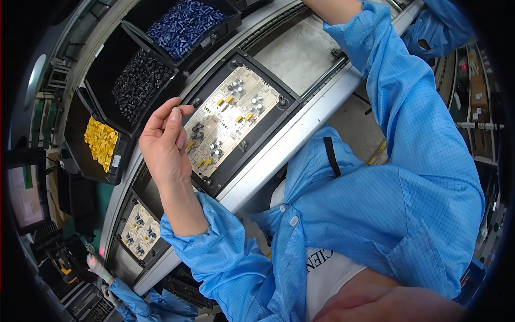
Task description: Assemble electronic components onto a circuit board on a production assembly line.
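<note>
Left hand (pixel 167 142) is up at the left edge of the rectangular black fixture frame (pixel 263 131). Its fingers (pixel 185 109) are curled in, thumb tip close to the index finger, hardly any gap. Can't tell if a small part is pinched there; too small to make out.

Cream printed circuit board (pixel 225 131) sits inside that frame, just right of the left hand. It carries yellow block components (pixel 238 119), plus small round capacitors (pixel 216 145) in clusters. Frame lies on the metal conveyor line, alongside its wide silver rail (pixel 289 140).

Right hand is past the top edge — only the bare right forearm (pixel 339 9) and blue checked sleeve show, so can't say what its fingers are doing.

Black plastic bins (pixel 123 147) line the far side of the conveyor: small blue parts (pixel 185 27) at top, small black parts (pixel 137 86) in the middle, yellow parts (pixel 102 142) lowest — nearest bin to the left hand is the black-part one.

Second cream populated board (pixel 138 236) sits farther down the line, lower left. Beyond it, a co-worker's pale gloved hand (pixel 96 266) and blue sleeve.
</note>
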`<state>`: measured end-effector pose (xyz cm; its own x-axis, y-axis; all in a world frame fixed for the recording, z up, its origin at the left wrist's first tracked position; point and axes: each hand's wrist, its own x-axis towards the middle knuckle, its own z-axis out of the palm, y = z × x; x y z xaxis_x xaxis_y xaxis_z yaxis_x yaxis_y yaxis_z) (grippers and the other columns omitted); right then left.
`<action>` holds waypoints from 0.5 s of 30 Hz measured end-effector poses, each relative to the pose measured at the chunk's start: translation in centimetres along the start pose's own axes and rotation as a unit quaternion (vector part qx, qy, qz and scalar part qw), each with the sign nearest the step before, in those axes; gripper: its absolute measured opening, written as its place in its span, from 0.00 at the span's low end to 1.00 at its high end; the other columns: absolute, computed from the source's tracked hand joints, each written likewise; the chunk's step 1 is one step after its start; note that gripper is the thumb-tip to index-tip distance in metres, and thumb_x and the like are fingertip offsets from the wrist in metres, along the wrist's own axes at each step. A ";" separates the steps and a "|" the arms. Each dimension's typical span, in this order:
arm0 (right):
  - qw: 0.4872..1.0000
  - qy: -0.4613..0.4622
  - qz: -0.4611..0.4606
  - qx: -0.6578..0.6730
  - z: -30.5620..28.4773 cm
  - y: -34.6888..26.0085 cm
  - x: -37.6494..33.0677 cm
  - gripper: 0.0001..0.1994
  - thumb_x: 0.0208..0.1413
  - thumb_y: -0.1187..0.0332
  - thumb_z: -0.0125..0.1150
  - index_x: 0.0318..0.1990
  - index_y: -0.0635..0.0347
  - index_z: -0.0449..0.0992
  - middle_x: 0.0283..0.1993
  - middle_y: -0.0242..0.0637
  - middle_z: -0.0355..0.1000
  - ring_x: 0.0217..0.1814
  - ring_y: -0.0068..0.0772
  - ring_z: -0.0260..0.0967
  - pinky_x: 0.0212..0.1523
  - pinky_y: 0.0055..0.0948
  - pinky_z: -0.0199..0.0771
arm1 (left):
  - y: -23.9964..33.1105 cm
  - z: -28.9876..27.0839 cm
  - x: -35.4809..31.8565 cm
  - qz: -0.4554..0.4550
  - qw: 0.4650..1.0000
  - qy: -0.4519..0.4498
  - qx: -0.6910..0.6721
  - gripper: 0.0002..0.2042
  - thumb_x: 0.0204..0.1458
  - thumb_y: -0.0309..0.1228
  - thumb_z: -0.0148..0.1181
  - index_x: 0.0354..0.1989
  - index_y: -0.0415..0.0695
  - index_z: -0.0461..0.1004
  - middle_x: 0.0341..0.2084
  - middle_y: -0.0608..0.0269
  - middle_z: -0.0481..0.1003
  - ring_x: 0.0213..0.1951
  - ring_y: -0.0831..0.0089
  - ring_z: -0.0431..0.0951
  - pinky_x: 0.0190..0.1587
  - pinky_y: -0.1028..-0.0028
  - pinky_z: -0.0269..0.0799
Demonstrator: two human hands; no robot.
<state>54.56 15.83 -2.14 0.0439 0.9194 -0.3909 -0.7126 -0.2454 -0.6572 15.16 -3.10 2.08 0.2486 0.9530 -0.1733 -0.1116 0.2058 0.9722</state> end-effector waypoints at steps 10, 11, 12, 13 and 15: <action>0.926 -0.220 0.273 0.138 0.5 6.9 -13.1 0.08 0.58 0.70 0.55 0.35 0.68 0.73 0.37 0.42 0.70 0.31 0.26 0.68 0.22 0.16 0.71 | -0.2 0.1 0.2 -0.002 1.000 -0.009 0.001 0.11 0.57 0.24 0.58 0.46 0.34 0.75 0.33 0.56 0.80 0.16 0.90 0.58 0.18 0.89 0.50; 0.926 -0.228 0.280 0.114 0.0 8.0 -13.8 0.07 0.58 0.71 0.55 0.35 0.67 0.74 0.37 0.41 0.70 0.30 0.24 0.67 0.21 0.14 0.67 | -0.1 0.1 0.3 -0.003 1.000 -0.010 0.002 0.11 0.57 0.24 0.58 0.46 0.34 0.75 0.33 0.56 0.79 0.16 0.90 0.58 0.18 0.89 0.50; 0.923 -0.236 0.289 0.090 -0.5 9.1 -14.1 0.06 0.58 0.71 0.55 0.35 0.66 0.74 0.36 0.40 0.70 0.29 0.23 0.66 0.20 0.12 0.64 | -0.1 0.1 0.3 -0.004 1.000 -0.009 0.004 0.11 0.57 0.24 0.57 0.47 0.34 0.75 0.33 0.56 0.79 0.16 0.90 0.58 0.18 0.89 0.50; 0.909 -0.263 0.312 0.090 -0.5 10.2 -14.3 0.06 0.59 0.71 0.56 0.36 0.64 0.75 0.32 0.37 0.71 0.26 0.19 0.63 0.18 0.11 0.61 | -0.1 -0.1 0.3 -0.007 1.000 -0.006 0.004 0.11 0.57 0.24 0.57 0.47 0.34 0.75 0.33 0.56 0.79 0.16 0.90 0.58 0.18 0.89 0.50; 0.961 -0.164 0.198 -0.106 0.2 10.8 -16.2 0.05 0.58 0.71 0.58 0.36 0.64 0.75 0.30 0.34 0.72 0.25 0.17 0.65 0.19 0.11 0.63 | 0.0 -0.2 0.4 -0.003 1.000 -0.003 0.001 0.11 0.57 0.24 0.57 0.47 0.34 0.75 0.33 0.55 0.79 0.16 0.90 0.58 0.18 0.89 0.50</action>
<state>46.00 -1.62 -2.84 -0.4480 0.7801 -0.4367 -0.4674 -0.6207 -0.6295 15.09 -2.71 1.94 0.2555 0.9504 -0.1773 -0.1080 0.2103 0.9717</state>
